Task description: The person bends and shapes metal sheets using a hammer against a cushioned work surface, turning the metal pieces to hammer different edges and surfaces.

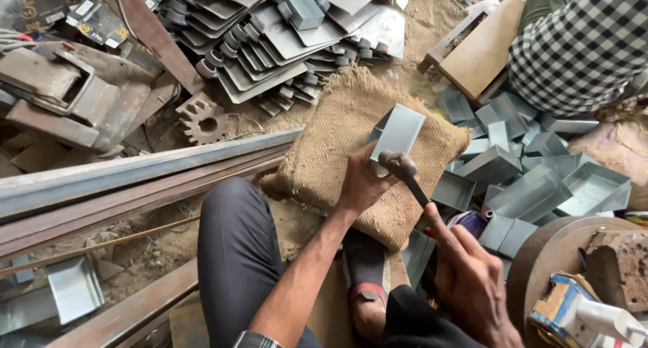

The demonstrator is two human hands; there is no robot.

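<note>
While the left hand gripped a grey metal box on the burlap pad, fingers curled around its lower edge, the right hand closed tightly on a hammer whose head touched the box. With the thumb so near, a glancing blow could have struck it. More boxes lay piled at three o'clock.
</note>
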